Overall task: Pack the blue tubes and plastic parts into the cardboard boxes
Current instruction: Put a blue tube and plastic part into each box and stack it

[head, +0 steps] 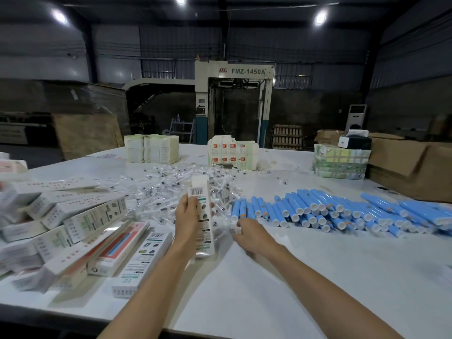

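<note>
Left hand (187, 211) clasped round a slim cardboard box (201, 192), held above the bench (269, 277). Right hand (249, 232) low at the edge of the plastic parts (171, 184), just beside the blue tubes (342, 211); grasp unclear through blur. Tubes likely light, stiff, slick: best taken mid-barrel. Box thin-walled, easily crushed.

bare forearms, bare left hand (187, 211); right hand (252, 234) perhaps wears a ring, blurred.

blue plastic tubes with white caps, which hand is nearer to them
Right. The right hand is just in front of the left end of the blue tubes; the left hand grips a white printed cardboard box further left.
</note>
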